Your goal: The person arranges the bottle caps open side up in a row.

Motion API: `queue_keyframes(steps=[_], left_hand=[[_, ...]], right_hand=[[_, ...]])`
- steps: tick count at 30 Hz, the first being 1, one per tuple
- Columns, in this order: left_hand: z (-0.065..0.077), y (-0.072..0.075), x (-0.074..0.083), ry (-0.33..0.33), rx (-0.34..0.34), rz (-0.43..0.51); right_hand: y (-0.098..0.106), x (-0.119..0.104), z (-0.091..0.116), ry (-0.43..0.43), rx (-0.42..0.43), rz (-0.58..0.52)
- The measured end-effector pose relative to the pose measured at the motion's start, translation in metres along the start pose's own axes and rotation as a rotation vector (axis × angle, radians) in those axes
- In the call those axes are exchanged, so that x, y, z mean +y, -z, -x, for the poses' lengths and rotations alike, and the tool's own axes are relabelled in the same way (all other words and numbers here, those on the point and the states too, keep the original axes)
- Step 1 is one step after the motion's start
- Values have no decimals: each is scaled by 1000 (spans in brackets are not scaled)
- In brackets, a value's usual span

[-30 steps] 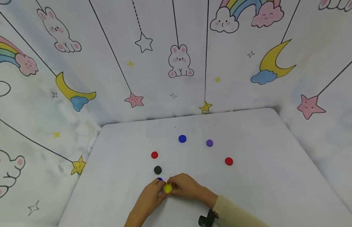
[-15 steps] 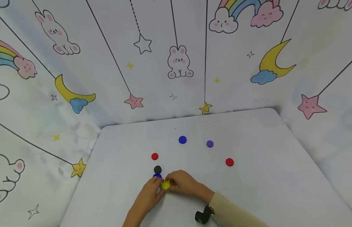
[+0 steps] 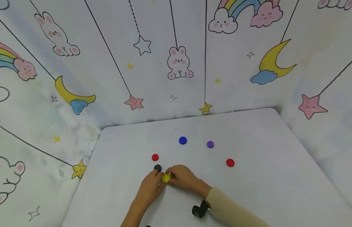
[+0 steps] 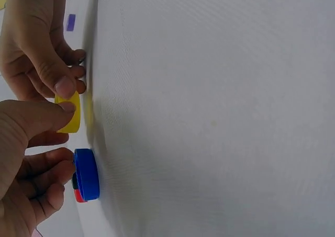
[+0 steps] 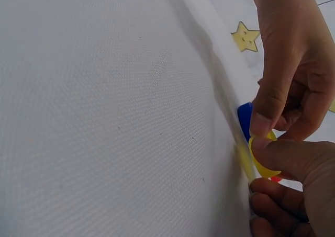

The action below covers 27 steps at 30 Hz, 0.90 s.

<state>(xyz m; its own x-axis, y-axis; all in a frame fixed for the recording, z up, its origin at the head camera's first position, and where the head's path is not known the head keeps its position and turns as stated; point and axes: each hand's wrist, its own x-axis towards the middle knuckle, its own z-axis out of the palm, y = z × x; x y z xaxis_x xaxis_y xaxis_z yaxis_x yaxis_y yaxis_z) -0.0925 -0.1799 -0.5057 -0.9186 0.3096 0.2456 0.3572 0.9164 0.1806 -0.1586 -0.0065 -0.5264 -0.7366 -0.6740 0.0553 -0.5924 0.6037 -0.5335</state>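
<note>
A yellow bottle cap [image 3: 166, 177] is pinched from both sides, just above the white table [image 3: 266, 189]. My left hand [image 3: 149, 188] has its thumb on the near side of it, and the thumb of my right hand [image 3: 183, 178] presses the opposite side. Beside the other fingers of the left hand stands a blue cap [image 4: 87, 174] in the left wrist view; from the head it is hidden under that hand. A black cap [image 3: 157, 167] lies right at the left fingertips, with a red cap [image 3: 155, 157] just beyond it.
Farther back on the table lie another blue cap [image 3: 182, 140] and a purple cap [image 3: 210, 144]. A second red cap [image 3: 230, 162] sits to the right. Behind rises a wall covering [image 3: 153, 78] printed with rabbits, stars and moons. A black camera [image 3: 199, 209] hangs at the right wrist.
Both hands have moved forward together with the yellow cap. The near blue cap has slid toward the black cap and is now covered by the left hand in the head view.
</note>
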Motion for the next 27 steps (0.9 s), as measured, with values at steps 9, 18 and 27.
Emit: queue_keyframes(steps=[9,18,27], left_hand=[[-2,-5,-6,38,41,-38],[0,-9,-12,38,38,-17],[2,-9,-16,68,9,75]], right_hand=[[-2,-4,-7,-35,11,30],[-5,-7,-11,-78,-16,58],[-10,-8,-15,-69,27,89]])
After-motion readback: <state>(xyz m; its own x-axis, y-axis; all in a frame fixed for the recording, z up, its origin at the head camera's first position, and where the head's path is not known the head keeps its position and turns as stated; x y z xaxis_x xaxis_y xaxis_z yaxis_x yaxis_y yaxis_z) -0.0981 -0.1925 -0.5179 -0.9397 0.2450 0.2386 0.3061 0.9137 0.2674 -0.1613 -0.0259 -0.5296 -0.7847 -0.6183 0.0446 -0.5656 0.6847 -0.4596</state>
